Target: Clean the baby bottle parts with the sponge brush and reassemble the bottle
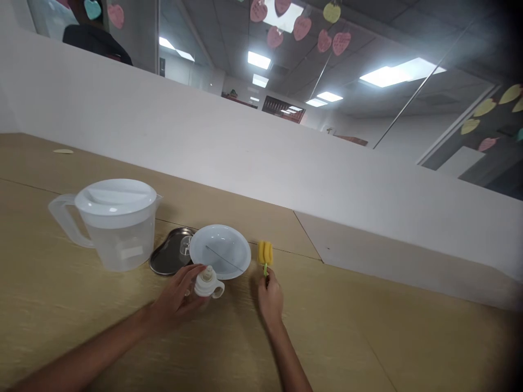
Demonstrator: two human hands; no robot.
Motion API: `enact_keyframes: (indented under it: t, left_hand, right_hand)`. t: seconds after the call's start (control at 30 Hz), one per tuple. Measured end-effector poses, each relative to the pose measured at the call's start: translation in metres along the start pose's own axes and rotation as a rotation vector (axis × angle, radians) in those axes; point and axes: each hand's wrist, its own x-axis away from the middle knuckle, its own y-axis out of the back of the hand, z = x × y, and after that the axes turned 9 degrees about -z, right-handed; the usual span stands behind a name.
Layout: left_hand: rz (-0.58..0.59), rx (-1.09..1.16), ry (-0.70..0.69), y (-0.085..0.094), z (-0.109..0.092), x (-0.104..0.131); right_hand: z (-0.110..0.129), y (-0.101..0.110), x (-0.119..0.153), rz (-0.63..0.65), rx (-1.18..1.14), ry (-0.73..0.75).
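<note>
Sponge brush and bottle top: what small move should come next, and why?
Probably bring the sponge brush in the right hand over to the bottle top that the left hand steadies on the table; they sit apart, beside the white bowl.

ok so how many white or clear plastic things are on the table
3: a lidded pitcher at the left, a round bowl in the middle, a small bottle top at the left hand. Others may be hidden.

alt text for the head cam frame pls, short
A person's left hand grips a small white bottle top on a wooden table, while the right hand holds a yellow sponge brush upright. Behind them sit a white bowl, metal tray and lidded plastic pitcher.
</note>
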Motion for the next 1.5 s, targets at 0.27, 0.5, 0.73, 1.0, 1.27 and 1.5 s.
enact_keyframes:
  t: [0.27, 0.5, 0.73, 1.0, 1.27, 1.5]
  left_hand:
    - [-0.208, -0.183, 0.228, 0.019, 0.039, -0.048]
    - [0.049, -0.336, 0.195, 0.016, 0.082, -0.062]
    - [-0.167, -0.315, 0.209, 0.051, 0.006, -0.065]
    - [-0.081, -0.006, 0.060, 0.022, -0.058, -0.044]
    - [-0.075, 0.047, 0.030, -0.003, -0.049, -0.028]
    - [-0.007, 0.073, 0.056, -0.012, -0.034, -0.015]
  right_hand:
    - [0.005, -0.003, 0.001, 0.099, 0.059, 0.028]
    - [0.010, 0.001, 0.005, 0.103, 0.108, 0.065]
    - [0.011, -0.001, 0.005, 0.120, 0.122, 0.075]
    - [0.006, -0.005, 0.004, 0.074, 0.047, 0.075]
    - [0.003, 0.004, 0.000, -0.180, -0.186, 0.076]
    - [0.034, 0.008, 0.029, -0.352, -0.453, 0.292]
